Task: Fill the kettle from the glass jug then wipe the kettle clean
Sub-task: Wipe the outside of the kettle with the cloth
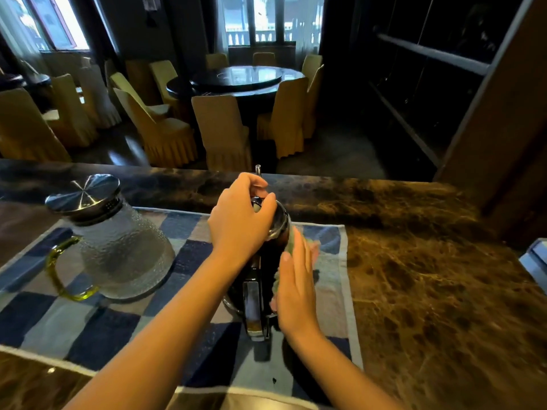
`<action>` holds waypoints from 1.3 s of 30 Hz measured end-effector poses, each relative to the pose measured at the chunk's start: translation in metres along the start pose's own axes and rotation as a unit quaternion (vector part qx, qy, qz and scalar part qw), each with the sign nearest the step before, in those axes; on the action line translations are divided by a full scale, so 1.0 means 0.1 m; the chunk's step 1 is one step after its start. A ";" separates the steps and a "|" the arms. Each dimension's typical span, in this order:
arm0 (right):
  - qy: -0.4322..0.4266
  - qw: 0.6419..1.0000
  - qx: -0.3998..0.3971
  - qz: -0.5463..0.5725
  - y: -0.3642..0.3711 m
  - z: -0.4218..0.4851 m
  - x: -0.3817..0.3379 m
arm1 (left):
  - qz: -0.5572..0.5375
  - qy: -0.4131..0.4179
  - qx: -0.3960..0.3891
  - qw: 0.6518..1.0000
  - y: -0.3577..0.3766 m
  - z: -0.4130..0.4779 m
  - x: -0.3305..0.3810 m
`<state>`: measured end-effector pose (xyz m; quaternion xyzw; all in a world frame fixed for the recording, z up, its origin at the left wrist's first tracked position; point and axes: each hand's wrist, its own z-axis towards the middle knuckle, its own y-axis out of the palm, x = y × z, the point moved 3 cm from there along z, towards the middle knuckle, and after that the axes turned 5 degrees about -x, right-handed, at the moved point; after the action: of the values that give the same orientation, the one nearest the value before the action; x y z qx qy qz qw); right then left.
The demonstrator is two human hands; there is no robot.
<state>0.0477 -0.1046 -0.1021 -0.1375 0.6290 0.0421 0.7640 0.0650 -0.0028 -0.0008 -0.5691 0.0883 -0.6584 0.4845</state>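
A dark kettle [268, 261] with a shiny handle stands on a blue checked towel [189, 232] in the middle of the counter. My left hand [239, 217] curls over the kettle's lid and grips it from above. Against the kettle's right side, my right hand [296, 287] presses a pale green and pink cloth [291, 242] with straight fingers. The textured glass jug [124, 250], with a steel lid and a yellow-green handle, stands on the towel to the left, apart from both hands.
The towel lies on a brown marble counter [429, 276] with a raised dark ledge behind it. A pale object [535, 258] sits at the right edge. Beyond the counter are a round dining table [248, 79] and several covered chairs.
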 end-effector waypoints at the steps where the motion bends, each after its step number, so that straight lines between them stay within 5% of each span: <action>1: -0.043 0.999 0.000 0.032 0.01 0.09 -0.14 | -0.002 0.002 -0.003 1.000 0.00 0.01 -0.01; 4: -0.075 0.991 -0.021 0.109 -0.04 0.54 -0.43 | -0.006 0.016 0.003 1.000 0.00 0.02 -0.02; 8: 0.035 0.991 -0.051 0.120 -0.12 0.82 -0.22 | -0.019 0.031 0.000 0.999 -0.02 0.02 -0.02; 16: 0.075 0.987 0.085 -0.118 -0.31 0.39 0.43 | -0.041 0.094 -0.038 0.994 -0.07 0.00 -0.06; 20: 0.065 0.954 0.044 -0.291 -0.49 0.31 0.26 | -0.089 0.133 -0.098 0.982 -0.10 0.00 -0.19; 22: 0.100 0.970 0.036 -0.218 -0.67 0.26 0.05 | -0.146 0.129 -0.142 0.971 -0.12 0.01 -0.27; 24: 0.151 0.986 0.072 0.019 -0.82 0.21 -0.24 | -0.197 0.117 -0.182 0.956 -0.14 0.02 -0.33; 27: 0.159 0.925 0.070 0.337 -0.83 0.23 -0.79 | -0.249 0.123 -0.184 0.943 -0.22 0.01 -0.33; 30: 0.128 0.896 -0.020 0.424 -0.64 0.32 -1.34 | -0.337 0.139 -0.131 0.922 -0.35 0.00 -0.29; 33: 0.106 0.885 -0.095 0.442 -0.34 0.40 -1.62 | -0.481 0.116 -0.149 0.856 -0.45 -0.01 -0.22; 37: 0.079 0.909 -0.205 0.354 0.15 0.53 -1.74 | -0.745 -0.033 -0.247 0.619 -0.56 -0.17 -0.11; 39: 0.055 0.943 -0.237 0.225 0.33 0.59 -1.73 | -0.770 -0.059 -0.248 0.585 -0.61 -0.22 -0.17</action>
<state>0.0599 -0.0388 0.0714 -0.1717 0.6563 0.3536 0.6440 0.0119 0.0314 0.0216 -0.5602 -0.2521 -0.7027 -0.3590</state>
